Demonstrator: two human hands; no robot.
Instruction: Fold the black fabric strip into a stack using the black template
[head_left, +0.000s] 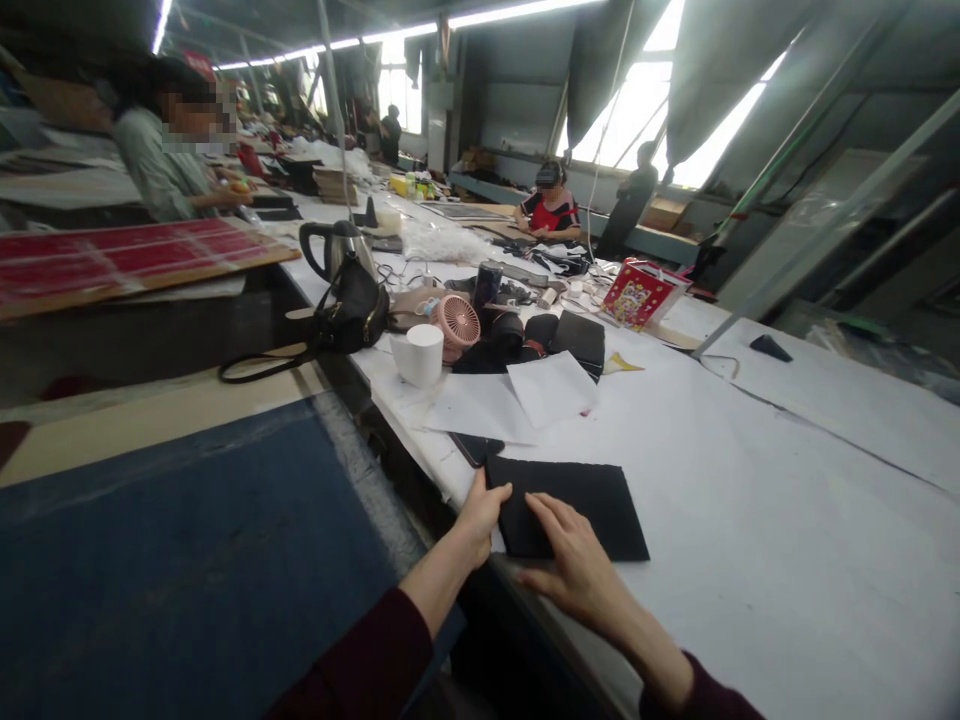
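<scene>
A flat black rectangular piece, perhaps fabric or leather, lies at the near edge of the white table. My left hand grips its left edge, thumb on top and the other fingers mostly hidden. Over the piece's lower left part rests my right hand, fingers stretched out and thumb apart. Just beyond the piece lie white paper sheets, with a dark flat object partly under them.
Beyond the papers stand a white cup, a pink fan, a black bag and a kettle. A red box sits farther right. A blue-covered surface is at left, across a gap. Several people work in the background.
</scene>
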